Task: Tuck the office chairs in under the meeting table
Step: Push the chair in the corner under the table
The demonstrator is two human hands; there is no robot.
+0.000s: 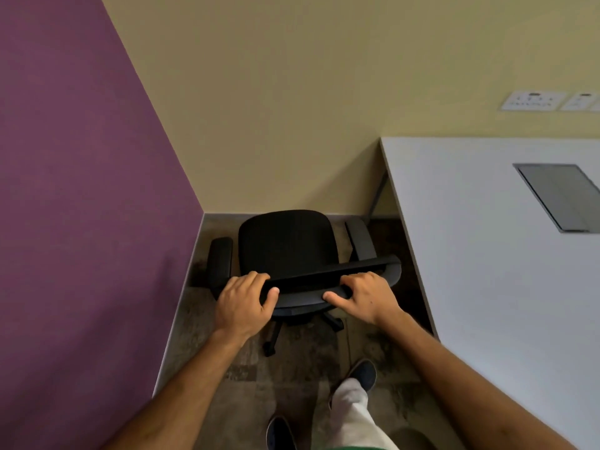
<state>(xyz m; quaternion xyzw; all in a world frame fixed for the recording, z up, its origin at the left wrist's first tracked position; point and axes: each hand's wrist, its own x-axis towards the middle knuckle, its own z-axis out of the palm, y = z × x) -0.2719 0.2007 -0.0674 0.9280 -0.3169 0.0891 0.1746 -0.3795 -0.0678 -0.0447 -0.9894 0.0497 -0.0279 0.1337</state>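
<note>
A black office chair (287, 245) stands in the room's corner, seat facing the far wall, left of the white meeting table (487, 254). I look down on its backrest top edge. My left hand (243, 303) grips the left end of that edge, fingers curled over it. My right hand (367, 295) grips the right part of the same edge, thumb stretched along the rim. The chair's right armrest (360, 238) sits close to the table's left side. Its wheeled base (272, 339) shows below the backrest. The chair is wholly outside the table.
A purple wall (81, 190) closes the left side and a beige wall (292, 108) the far side. A grey hatch (561, 196) is set in the tabletop; sockets (532, 100) sit on the wall. My feet (363, 375) stand on patterned carpet behind the chair.
</note>
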